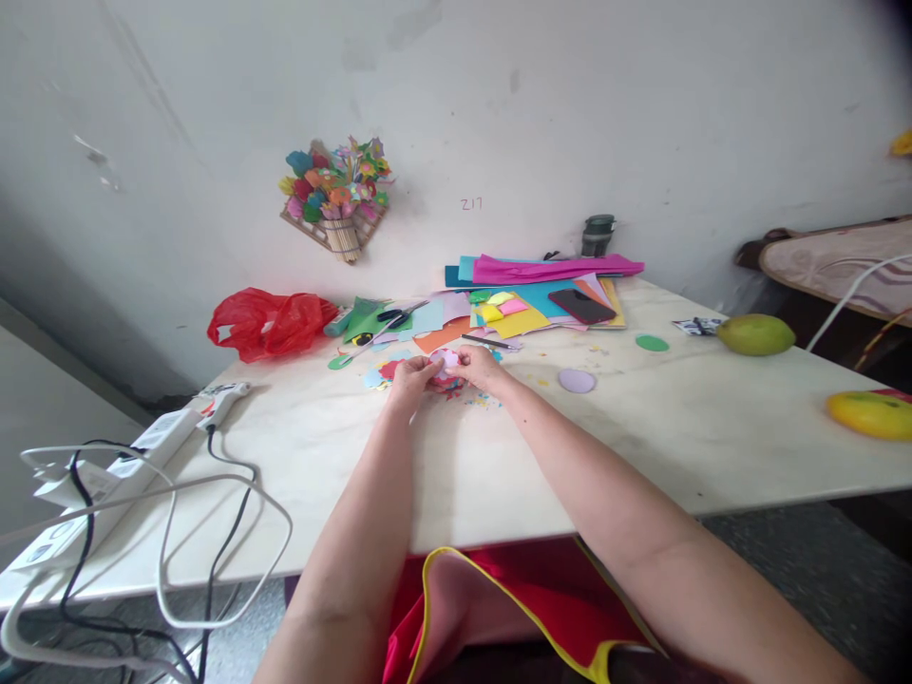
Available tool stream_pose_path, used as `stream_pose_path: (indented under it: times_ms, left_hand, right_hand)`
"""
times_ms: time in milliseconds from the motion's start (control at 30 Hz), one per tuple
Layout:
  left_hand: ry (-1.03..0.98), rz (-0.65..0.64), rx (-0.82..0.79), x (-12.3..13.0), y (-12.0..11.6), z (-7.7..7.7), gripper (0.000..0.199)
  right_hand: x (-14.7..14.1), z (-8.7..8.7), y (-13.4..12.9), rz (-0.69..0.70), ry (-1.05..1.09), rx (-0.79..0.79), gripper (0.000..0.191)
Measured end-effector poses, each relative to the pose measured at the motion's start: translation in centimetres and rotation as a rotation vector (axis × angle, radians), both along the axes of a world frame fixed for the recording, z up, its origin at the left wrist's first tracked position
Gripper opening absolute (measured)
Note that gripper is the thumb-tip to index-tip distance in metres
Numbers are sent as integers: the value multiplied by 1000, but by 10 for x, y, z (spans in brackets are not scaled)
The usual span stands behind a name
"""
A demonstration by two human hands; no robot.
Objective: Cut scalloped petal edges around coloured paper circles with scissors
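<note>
Both hands meet over the middle of the white table. Between them is a pale pink-lilac paper flower (446, 362), pinched at its left edge by my left hand (415, 378) and at its right edge by my right hand (479, 367). Red and light blue paper cut-outs (376, 374) lie beside and under the left fingers. Small coloured paper scraps (483, 402) are scattered below the right hand. A dark pen (488, 341) rests just beyond the hands. Behind the fingers, part of the flower is hidden.
Coloured paper sheets (523, 324) hold a phone (582, 306). Scissors (403, 313) and a red plastic bag (267, 323) lie left of them. Mangoes (755, 334) sit right; a power strip (106, 489) with looping cables occupies the left edge. Paper discs (577, 381) lie on the table (513, 465).
</note>
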State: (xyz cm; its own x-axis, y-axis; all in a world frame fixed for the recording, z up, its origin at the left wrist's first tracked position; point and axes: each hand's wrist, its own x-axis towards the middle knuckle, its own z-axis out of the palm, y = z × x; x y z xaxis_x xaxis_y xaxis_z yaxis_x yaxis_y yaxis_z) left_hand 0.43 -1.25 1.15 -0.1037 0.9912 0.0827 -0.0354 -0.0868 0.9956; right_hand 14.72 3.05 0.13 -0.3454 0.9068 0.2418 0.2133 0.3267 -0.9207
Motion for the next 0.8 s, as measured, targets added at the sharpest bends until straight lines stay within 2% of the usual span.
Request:
stream_pose_path:
  times_ms: [533, 800]
  left_hand:
    - [-22, -2, 25, -2, 4, -4, 42]
    - [-29, 6, 26, -1, 4, -3, 44]
  right_hand:
    - [4, 4, -5, 28, -68, 70, 17]
    - [6, 14, -11, -88, 32, -116, 24]
